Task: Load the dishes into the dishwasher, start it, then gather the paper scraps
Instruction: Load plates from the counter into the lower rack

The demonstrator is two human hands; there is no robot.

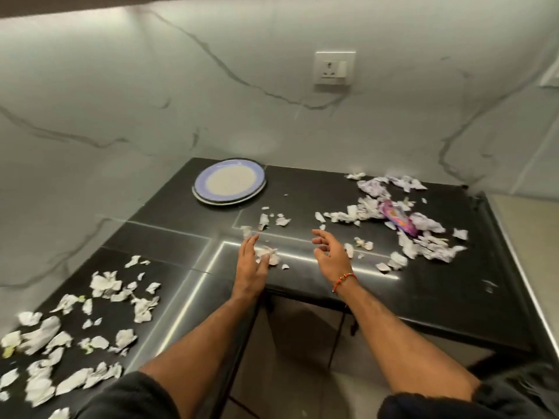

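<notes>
- Two bare hands over the black counter [302,189], near its front edge. Left hand [251,261] flat, fingers straight, resting against a small clump of scraps [267,255]. Right hand [328,252] hovers with fingers loosely curled, holding nothing; red thread bracelet [344,281] on that wrist.
- Paper scraps in three zones: a wide scatter [75,337] by the front-left corner, a dense heap [408,231] toward the right edge, and loose bits [273,220] mid-counter between the hands and the plate.
- Purple wrapper [396,219] lies in the right heap, among the paper.
- One blue-rimmed plate [229,181] sits at the back edge against the marble wall. Dishwasher not in view, so loading cannot be confirmed complete.
- Judged step: gathering scraps, starting with the central clump.
- Risks:
  - Sweeping toward the front edge could push light scraps off onto the floor.
  - A quick hand motion may waft small pieces apart instead of collecting them.
  - Tiny fragments may slip under flat fingers and stay behind.
  - The plate may be overlooked.
</notes>
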